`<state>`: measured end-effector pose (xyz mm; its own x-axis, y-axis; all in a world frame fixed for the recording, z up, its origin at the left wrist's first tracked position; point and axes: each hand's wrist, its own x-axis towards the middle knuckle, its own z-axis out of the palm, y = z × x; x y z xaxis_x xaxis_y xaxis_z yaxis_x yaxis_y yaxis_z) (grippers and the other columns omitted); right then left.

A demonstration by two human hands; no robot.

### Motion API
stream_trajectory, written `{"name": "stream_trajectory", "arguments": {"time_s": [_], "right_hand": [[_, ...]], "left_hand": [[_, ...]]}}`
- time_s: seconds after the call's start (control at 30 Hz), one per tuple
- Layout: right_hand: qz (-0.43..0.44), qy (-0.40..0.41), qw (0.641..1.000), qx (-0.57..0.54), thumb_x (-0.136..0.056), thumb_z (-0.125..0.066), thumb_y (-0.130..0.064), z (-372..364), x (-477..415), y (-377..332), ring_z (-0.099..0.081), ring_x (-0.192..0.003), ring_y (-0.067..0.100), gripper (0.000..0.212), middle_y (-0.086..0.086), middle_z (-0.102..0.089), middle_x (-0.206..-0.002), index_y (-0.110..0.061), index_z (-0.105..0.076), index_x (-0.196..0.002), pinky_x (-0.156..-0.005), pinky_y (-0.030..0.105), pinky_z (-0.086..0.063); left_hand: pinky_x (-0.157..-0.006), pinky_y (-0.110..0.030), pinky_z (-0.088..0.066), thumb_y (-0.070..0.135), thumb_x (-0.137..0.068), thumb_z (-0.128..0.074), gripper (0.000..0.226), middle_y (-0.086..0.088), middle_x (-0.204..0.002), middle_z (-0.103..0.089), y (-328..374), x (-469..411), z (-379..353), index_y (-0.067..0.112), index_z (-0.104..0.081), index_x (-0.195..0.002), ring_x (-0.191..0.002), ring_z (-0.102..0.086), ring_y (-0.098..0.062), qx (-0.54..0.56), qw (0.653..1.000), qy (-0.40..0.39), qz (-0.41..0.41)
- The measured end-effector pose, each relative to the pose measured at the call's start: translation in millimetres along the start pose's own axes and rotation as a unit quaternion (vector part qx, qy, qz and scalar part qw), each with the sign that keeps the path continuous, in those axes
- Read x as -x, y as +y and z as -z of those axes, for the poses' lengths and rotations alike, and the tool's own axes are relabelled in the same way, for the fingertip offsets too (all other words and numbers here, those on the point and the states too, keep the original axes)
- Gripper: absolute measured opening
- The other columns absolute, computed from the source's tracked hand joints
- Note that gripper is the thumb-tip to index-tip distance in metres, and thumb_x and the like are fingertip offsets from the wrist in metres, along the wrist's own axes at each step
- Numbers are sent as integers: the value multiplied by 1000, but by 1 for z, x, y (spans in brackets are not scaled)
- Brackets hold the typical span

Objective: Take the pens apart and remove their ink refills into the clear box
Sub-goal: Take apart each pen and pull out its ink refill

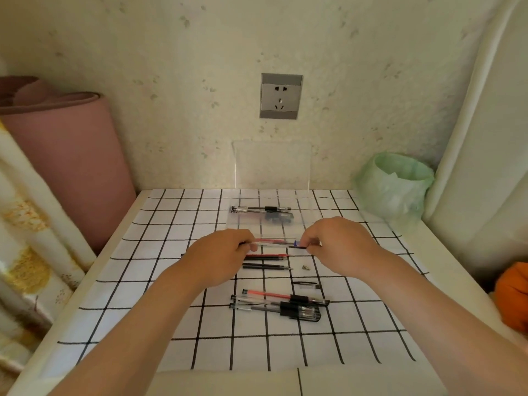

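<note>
A clear-barrelled pen (274,243) is held level above the gridded cloth (160,307), just in front of the clear box (243,221). The left hand (220,257) is closed around the pen's left end, fingers curled over the barrel. The right hand (340,244) is pinched on the pen's right end, where a dark part with a blue spot is seen between the fingertips.

The clear box is found open, its lid (271,164) stood up against the wall. One capped pen (260,208) lies along the box's far side; a dark item (278,218) lies beside it, too blurred to identify.

Under the hands, a red refill (268,256) and a black refill (267,266) lie side by side on the cloth. A small metal tip (306,267) lies apart, to their right. Nearer the viewer, a loose cap (307,286) is noted, and below it a cluster of capped pens (278,304), one with red ink, touching one another.

A grey wall socket (281,96) is mounted above the box. A green bag-lined bin (395,187) stands at the right, a pink roll (68,155) at the left.

No brand, label or writing can be read on any item.
</note>
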<state>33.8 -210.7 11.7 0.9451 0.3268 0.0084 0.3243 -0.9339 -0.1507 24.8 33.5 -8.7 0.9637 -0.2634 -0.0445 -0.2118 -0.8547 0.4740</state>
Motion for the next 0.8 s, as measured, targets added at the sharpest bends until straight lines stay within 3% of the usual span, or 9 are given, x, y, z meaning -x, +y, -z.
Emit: {"name": "stream_trajectory", "arguments": {"time_s": [0.17,0.4,0.6,0.73,0.8], "right_hand": [[13,8,1000,18,-95,-55,-28,2,0,2,-51,-81,6,23,-14,-66,-103,-41,-69,-108,-56,20,-30],[40,22,999,-20,-92,-60,-30,1,2,-5,-52,-81,2,18,-16,-64,-97,-40,-71,-103,-61,20,-34],[69,37,989,-123,-83,-72,-31,-10,5,-29,-57,-78,-3,24,-20,-65,-87,-40,-64,-104,-70,23,-46],[91,32,978,-184,-82,-75,-25,-14,4,-36,-51,-68,-19,29,-22,-68,-92,-37,-65,-107,-61,10,-32],[87,22,972,-215,-84,-74,-21,-13,3,-32,-51,-69,-19,34,-22,-68,-96,-37,-65,-113,-63,8,-33]], "left_hand": [[-58,-24,-37,28,-103,-39,25,11,-75,-58,-2,1,-1,37,-62,-110,-62,-50,-5,21,1000,-21,-8],[-54,-14,-34,30,-102,-41,24,14,-88,-65,-1,4,-3,43,-60,-112,-54,-49,2,48,998,-44,-17],[-68,-28,-54,32,-100,-44,24,14,-87,-67,12,5,-14,46,-53,-118,-66,-59,-5,59,994,-72,-51],[-74,-41,-57,32,-99,-45,12,10,-88,-66,16,3,-17,34,-52,-109,-69,-60,-11,78,992,-76,-56],[-74,-40,-57,32,-100,-45,15,11,-88,-67,15,2,-18,35,-48,-114,-72,-62,-12,85,993,-72,-51]]}}
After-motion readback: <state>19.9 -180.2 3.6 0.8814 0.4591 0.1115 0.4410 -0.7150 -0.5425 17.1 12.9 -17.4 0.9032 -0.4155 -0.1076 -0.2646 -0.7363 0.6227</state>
